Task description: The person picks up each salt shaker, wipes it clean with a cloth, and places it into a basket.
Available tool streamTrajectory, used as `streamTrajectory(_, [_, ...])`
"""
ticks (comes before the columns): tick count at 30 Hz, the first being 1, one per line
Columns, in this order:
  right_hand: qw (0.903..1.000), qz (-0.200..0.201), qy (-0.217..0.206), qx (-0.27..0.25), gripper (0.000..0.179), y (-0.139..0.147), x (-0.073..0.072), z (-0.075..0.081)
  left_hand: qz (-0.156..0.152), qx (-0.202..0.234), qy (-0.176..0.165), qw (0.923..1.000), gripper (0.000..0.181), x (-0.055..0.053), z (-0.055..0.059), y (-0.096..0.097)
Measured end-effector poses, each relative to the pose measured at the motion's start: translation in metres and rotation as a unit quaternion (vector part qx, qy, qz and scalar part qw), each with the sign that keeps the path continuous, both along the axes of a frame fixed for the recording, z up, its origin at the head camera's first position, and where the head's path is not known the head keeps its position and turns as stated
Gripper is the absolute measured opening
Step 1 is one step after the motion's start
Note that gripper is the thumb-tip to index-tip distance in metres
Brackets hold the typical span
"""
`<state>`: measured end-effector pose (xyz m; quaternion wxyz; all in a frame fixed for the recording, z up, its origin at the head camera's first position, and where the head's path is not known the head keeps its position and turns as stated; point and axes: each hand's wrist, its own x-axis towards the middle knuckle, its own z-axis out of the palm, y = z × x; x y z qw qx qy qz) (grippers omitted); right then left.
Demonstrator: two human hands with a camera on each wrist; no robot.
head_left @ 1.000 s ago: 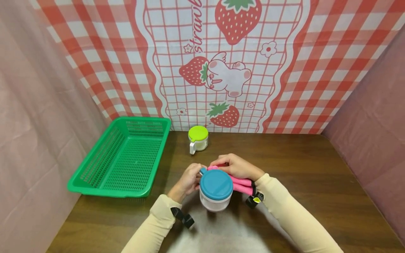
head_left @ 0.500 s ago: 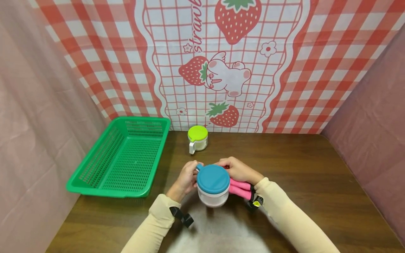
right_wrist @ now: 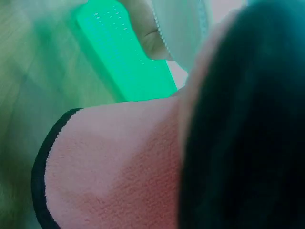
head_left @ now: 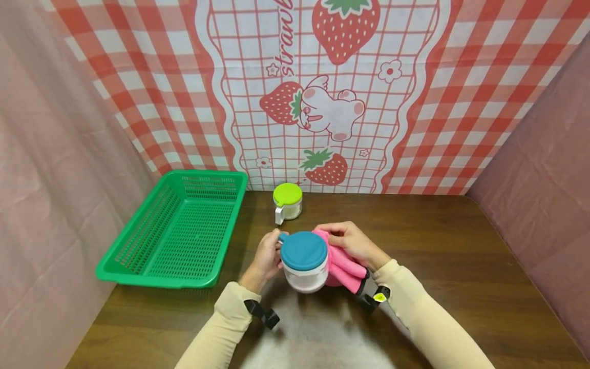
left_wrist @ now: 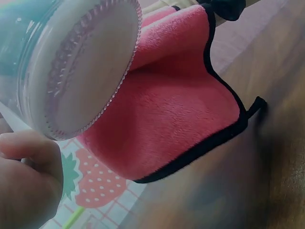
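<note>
My left hand (head_left: 266, 256) grips the handle of a clear seasoning jar (head_left: 306, 279) with a blue lid (head_left: 304, 250), held up off the table. In the left wrist view the ribbed bottom of the jar (left_wrist: 90, 71) faces the camera, beside the curled left fingers. A pink cloth (head_left: 344, 267) with black edging is held by my right hand (head_left: 352, 242) against the jar's right side. Part of the cloth (left_wrist: 167, 109) hangs down below the jar. Most of the right fingertips are hidden by folds; in the right wrist view cloth and dark edging cover much of the frame.
A second clear jar (head_left: 291, 211) with a lime-green lid and white handle stands farther back on the brown wooden table (head_left: 442, 241). At the left lies a green plastic basket (head_left: 224, 246) with slatted walls. A strawberry-print curtain (head_left: 405, 128) closes off the back.
Both hands have lifted the blue-lidded jar slightly away and to the left. The pink cloth has shifted along the jar's right side, and more of it shows now.
</note>
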<state>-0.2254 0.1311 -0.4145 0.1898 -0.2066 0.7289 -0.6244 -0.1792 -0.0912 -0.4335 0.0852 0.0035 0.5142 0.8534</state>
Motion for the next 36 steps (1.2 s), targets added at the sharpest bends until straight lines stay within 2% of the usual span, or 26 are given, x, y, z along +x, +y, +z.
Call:
streamTrajectory(5, [0.9994, -0.022, 0.014, -0.022, 0.038, 0.001, 0.004, 0.006, 0.015, 0.006, 0.005, 0.9999, 0.029, -0.002, 0.000, -0.001])
streamTrajectory(12, [0.9971, -0.039, 0.025, -0.059, 0.038, 0.003, 0.008, 0.010, 0.036, -0.017, -0.010, 0.9991, 0.034, -0.002, 0.003, 0.002])
streamTrajectory(19, [0.9936, -0.074, 0.042, -0.074, 0.036, 0.005, 0.015, 0.012, 0.044, -0.005, 0.000, 0.9990, 0.036, -0.002, 0.006, 0.003])
streamTrajectory(25, [0.9905, -0.111, 0.060, -0.055, 0.036, 0.003, 0.022, 0.014, 0.080, -0.004, -0.006, 0.9968, 0.038, -0.002, 0.007, 0.006])
streamTrajectory(31, [0.9786, -0.187, 0.084, -0.016, 0.033, -0.003, 0.031, 0.014, 0.115, 0.003, 0.007, 0.9934, 0.042, -0.002, 0.006, 0.008])
streamTrajectory(36, [0.9706, -0.225, 0.083, -0.022, 0.033, -0.008, 0.037, 0.012, 0.145, -0.002, -0.002, 0.9895, 0.046, -0.002, 0.005, 0.009])
